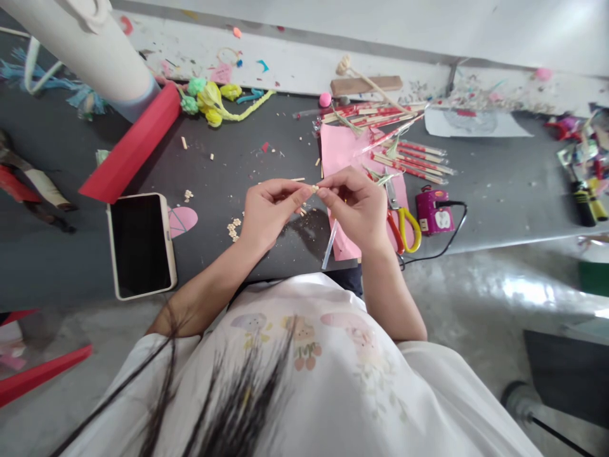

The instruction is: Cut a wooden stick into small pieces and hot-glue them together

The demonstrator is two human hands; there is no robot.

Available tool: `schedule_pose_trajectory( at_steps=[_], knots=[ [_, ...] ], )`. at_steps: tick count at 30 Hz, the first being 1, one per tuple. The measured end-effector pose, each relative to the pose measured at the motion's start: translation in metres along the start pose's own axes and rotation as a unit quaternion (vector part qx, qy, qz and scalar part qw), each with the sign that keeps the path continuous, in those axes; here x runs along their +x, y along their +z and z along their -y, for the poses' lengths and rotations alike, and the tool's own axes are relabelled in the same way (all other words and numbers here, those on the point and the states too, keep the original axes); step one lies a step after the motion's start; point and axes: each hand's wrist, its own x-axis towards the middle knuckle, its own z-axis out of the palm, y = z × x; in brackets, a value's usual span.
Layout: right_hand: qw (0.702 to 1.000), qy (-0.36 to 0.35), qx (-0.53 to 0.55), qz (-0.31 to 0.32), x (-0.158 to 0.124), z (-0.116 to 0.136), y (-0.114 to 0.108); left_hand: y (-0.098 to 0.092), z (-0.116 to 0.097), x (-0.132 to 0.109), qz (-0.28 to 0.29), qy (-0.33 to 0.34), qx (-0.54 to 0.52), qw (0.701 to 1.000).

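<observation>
My left hand (267, 212) and my right hand (358, 206) meet over the table's front part, fingertips pinched together. Between them is a small pale wooden-looking piece (314, 189), mostly covered by the fingers. Under and beside my left hand lie several similar small pale pieces (233, 228), with more crumbs scattered about. A pink sheet (345, 244) lies beneath my right hand, and a translucent stick (330, 246) rests at its left edge. Right beside that hand are scissors (410, 230) with red and yellow handles, their blades partly hidden.
A phone (143, 246), a red folded strip (136, 143) and a large white cylinder (111, 60) stand or lie at left. Bundles of red-wrapped sticks (413, 158) lie right of centre, near a purple box (432, 212) with a black cable. Pliers (584, 200) are far right.
</observation>
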Motion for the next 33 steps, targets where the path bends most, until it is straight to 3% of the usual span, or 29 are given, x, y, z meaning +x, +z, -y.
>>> schedule_pose_trajectory(
  at_steps=[13, 33],
  knots=[
    [1.0, 0.003, 0.015, 0.02, 0.003, 0.003, -0.006, -0.005, 0.009, 0.004, 0.031, 0.064, 0.023, 0.997],
    [1.0, -0.001, 0.027, 0.009, 0.002, 0.005, -0.004, -0.006, 0.01, 0.003, 0.031, 0.077, 0.051, 0.995]
  ],
)
